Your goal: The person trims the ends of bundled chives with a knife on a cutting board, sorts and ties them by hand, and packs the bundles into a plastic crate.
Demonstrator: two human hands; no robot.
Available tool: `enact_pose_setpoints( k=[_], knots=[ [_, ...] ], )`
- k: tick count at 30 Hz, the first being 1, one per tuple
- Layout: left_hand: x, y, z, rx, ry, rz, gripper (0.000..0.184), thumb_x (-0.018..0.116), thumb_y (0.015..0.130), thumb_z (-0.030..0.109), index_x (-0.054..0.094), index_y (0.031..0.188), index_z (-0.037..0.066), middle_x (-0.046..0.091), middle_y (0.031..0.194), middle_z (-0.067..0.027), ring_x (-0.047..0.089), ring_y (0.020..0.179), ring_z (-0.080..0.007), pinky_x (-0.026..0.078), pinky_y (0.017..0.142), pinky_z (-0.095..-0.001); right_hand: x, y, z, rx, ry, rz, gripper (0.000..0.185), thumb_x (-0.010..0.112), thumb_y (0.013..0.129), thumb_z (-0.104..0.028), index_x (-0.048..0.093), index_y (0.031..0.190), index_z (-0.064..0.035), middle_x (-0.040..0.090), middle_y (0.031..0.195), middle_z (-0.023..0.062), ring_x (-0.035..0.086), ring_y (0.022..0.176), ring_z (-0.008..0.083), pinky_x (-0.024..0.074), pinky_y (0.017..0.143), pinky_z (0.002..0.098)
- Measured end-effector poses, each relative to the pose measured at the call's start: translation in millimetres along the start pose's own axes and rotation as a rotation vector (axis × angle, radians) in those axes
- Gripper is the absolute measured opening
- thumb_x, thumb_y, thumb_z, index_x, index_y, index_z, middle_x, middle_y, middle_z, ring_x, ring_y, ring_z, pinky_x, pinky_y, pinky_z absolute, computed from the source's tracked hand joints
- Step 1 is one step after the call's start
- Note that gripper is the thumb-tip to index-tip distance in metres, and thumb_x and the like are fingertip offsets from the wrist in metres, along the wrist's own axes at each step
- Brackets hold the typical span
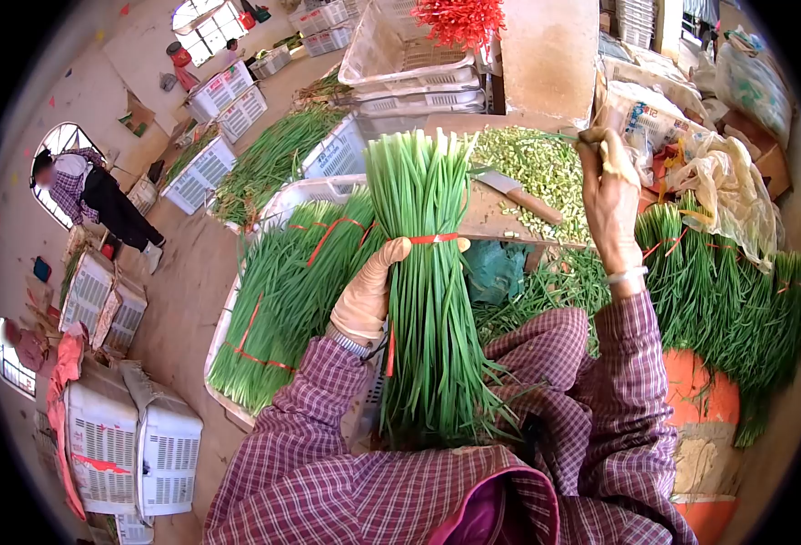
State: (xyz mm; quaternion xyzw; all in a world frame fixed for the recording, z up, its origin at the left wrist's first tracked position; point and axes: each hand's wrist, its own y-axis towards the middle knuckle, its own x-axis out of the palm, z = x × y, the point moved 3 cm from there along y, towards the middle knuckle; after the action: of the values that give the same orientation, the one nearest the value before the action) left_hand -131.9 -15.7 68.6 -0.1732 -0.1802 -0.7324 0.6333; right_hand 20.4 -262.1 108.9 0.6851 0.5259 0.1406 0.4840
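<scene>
My left hand (370, 286), in a pale glove, is wrapped round a thick bundle of garlic chives (432, 327). The bundle stands upright in front of me, pale ends up, with a red tie (434, 239) round it near the thumb. Raised at the right, my right hand (611, 186) has its fingers pinched together. A thin dark strand shows at those fingertips, too small to name. Between the hands, a knife (523, 195) with a wooden handle lies on a board (487, 218) beside a heap of chopped pale-green ends (541, 159).
Tied chive bundles (282, 309) fill a white crate (223, 318) at my left. More bundles (727, 282) hang at the right beneath a clear plastic bag (727, 182). Red ties (459, 20) hang beyond the board. Stacked crates (100, 445) and a standing person (100, 186) are farther left.
</scene>
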Motion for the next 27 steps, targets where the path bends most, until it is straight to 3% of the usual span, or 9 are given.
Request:
enact_pose_setpoints(
  k=[2,5,7,9,16,18,20,22,27],
  knots=[
    [2,0,2,0.016,-0.005,0.02,0.077,0.076,0.083,0.048,0.054,0.135,-0.004,0.067,0.123,-0.0176,0.069,0.099,-0.0206,0.058,0.089,-0.0322,1,-14,-27,-0.169,0.054,-0.109,0.017,0.065,0.091,-0.008,0.064,0.109,-0.0066,0.068,0.095,0.0121,0.066,0.087,0.0267,0.0535,0.078,0.0387],
    [17,-3,11,0.01,0.038,0.0,0.075,0.076,0.083,0.047,0.055,0.134,-0.004,0.068,0.123,-0.0159,0.069,0.1,-0.0198,0.057,0.09,-0.0324,11,-38,-77,-0.059,0.472,-0.335,0.018,0.065,0.084,-0.006,0.07,0.102,-0.0073,0.066,0.09,0.0107,0.065,0.087,0.0277,0.0527,0.079,0.0376],
    [-3,0,-5,-0.04,-0.055,0.028,0.067,0.079,0.083,0.041,0.059,0.13,-0.002,0.069,0.12,-0.0126,0.068,0.1,-0.0183,0.058,0.09,-0.0326,17,-46,-96,-0.206,0.303,-0.387,0.023,0.07,0.08,-0.011,0.071,0.103,-0.0108,0.064,0.088,0.0084,0.064,0.087,0.0299,0.0522,0.075,0.04],
    [-17,2,-12,0.031,0.065,0.172,0.069,0.075,0.083,0.05,0.059,0.128,0.001,0.07,0.115,-0.0111,0.069,0.097,-0.0202,0.058,0.087,-0.0328,25,-49,-101,-0.29,0.196,-0.326,0.02,0.071,0.079,-0.013,0.07,0.098,-0.0104,0.062,0.086,0.0074,0.064,0.086,0.0282,0.0519,0.074,0.04],
    [2,-7,0,0.024,0.05,0.159,0.069,0.076,0.083,0.05,0.058,0.129,0.003,0.068,0.116,-0.0097,0.068,0.1,-0.02,0.057,0.09,-0.0348,33,-51,-100,-0.5,-0.008,-0.376,0.023,0.073,0.079,-0.021,0.064,0.098,-0.0126,0.062,0.09,0.0036,0.063,0.083,0.0245,0.0515,0.069,0.0386],
    [0,-7,2,0.025,0.041,0.184,0.069,0.075,0.083,0.051,0.058,0.129,0.003,0.068,0.116,-0.0097,0.068,0.1,-0.0198,0.057,0.09,-0.0347,34,-46,-100,-0.525,0.015,-0.35,0.021,0.072,0.08,-0.021,0.063,0.096,-0.0123,0.061,0.088,0.0036,0.062,0.081,0.0245,0.0513,0.069,0.0383],
    [-5,-9,2,0.0,-0.099,0.157,0.06,0.081,0.081,0.033,0.06,0.128,0.002,0.068,0.117,-0.0078,0.067,0.102,-0.0184,0.057,0.093,-0.0337,32,-45,-103,-0.551,0.04,-0.325,0.019,0.071,0.08,-0.022,0.063,0.095,-0.012,0.06,0.086,0.0036,0.061,0.08,0.0245,0.0511,0.068,0.0379],
    [-1,-11,4,-0.013,-0.107,0.161,0.059,0.081,0.081,0.033,0.061,0.127,0.002,0.069,0.116,-0.0078,0.068,0.101,-0.0187,0.057,0.093,-0.0335,31,-46,-105,-0.559,-0.038,-0.436,0.022,0.068,0.083,-0.025,0.063,0.098,-0.0099,0.058,0.088,0.0069,0.062,0.089,0.0258,0.0512,0.077,0.0381],
    [-15,-5,-3,-0.074,-0.112,0.069,0.062,0.079,0.083,0.036,0.06,0.13,0.0,0.069,0.118,-0.0112,0.069,0.099,-0.0199,0.058,0.091,-0.0336,35,-39,-99,-0.481,-0.17,-0.528,0.019,0.068,0.083,-0.022,0.062,0.097,-0.0102,0.059,0.087,0.0079,0.062,0.087,0.026,0.0518,0.071,0.0394]
  ],
)
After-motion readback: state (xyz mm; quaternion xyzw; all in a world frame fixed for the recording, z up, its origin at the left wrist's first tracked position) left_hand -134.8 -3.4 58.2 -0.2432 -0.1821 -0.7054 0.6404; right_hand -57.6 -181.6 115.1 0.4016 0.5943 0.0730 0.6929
